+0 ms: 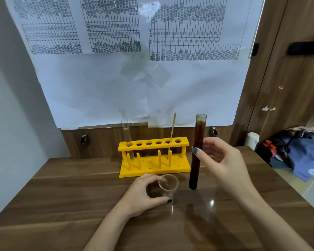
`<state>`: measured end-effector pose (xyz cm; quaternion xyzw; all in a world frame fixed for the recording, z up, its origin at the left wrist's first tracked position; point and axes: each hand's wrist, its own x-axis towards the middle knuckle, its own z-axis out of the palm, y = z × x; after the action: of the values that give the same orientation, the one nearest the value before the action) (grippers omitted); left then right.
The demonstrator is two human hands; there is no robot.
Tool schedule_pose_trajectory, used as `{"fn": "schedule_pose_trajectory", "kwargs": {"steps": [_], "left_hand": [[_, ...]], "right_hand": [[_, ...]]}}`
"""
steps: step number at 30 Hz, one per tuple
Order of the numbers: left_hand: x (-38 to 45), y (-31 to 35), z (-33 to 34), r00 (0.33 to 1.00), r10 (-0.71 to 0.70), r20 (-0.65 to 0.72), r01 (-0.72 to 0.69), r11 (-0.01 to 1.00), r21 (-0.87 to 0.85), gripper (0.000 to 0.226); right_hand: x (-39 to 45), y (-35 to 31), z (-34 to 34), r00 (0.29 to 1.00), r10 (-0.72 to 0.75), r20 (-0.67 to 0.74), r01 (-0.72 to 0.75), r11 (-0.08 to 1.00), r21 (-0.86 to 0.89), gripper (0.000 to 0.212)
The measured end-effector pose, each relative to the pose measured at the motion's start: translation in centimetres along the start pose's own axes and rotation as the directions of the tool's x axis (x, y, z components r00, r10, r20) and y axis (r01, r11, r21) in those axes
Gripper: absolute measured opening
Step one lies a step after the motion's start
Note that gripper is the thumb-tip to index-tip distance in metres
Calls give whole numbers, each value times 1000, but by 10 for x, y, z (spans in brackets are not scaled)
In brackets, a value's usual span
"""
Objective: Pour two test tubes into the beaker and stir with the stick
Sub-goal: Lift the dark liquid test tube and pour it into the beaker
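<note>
A small clear glass beaker point(168, 185) stands on the wooden table in front of a yellow test tube rack point(153, 156). My left hand point(143, 194) wraps around the beaker's left side. My right hand point(223, 160) holds a large test tube point(196, 154) of dark brown liquid, nearly upright, just right of the beaker and above the table. A second, thinner test tube point(126, 131) with pale yellowish liquid stands in the rack's leftmost hole. A thin wooden stick point(172, 133) leans in a hole near the rack's right end.
The wooden table point(71, 205) ends at a wooden back panel with big printed paper sheets point(134, 78) hanging above it. A pile of clothes point(297, 151) and a white container point(253, 140) sit on the floor to the right.
</note>
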<state>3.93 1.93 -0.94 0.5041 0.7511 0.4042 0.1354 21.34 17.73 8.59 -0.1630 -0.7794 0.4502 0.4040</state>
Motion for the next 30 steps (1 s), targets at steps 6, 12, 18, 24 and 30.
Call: {"fn": "schedule_pose_trajectory", "kwargs": {"steps": [6, 12, 18, 24, 30], "left_hand": [[1, 3, 1, 1000, -3, 1, 3, 1000, 4, 47], [-1, 9, -1, 1000, 5, -9, -6, 998, -63, 40], [-2, 15, -12, 981, 38, -189, -70, 984, -166, 32], [-4, 18, -19, 945, 33, -326, -114, 966, -232, 37], [-4, 18, -20, 935, 44, -352, -141, 957, -253, 35]], "right_hand": [[-1, 1, 4, 1000, -8, 19, 8, 1000, -12, 19], [0, 0, 7, 999, -19, 35, 20, 999, -30, 21], [4, -1, 7, 996, -44, 80, 51, 995, -83, 25], [4, -3, 12, 984, -87, 154, 107, 985, -132, 26], [6, 3, 16, 969, -102, 226, 155, 961, -231, 24]]}}
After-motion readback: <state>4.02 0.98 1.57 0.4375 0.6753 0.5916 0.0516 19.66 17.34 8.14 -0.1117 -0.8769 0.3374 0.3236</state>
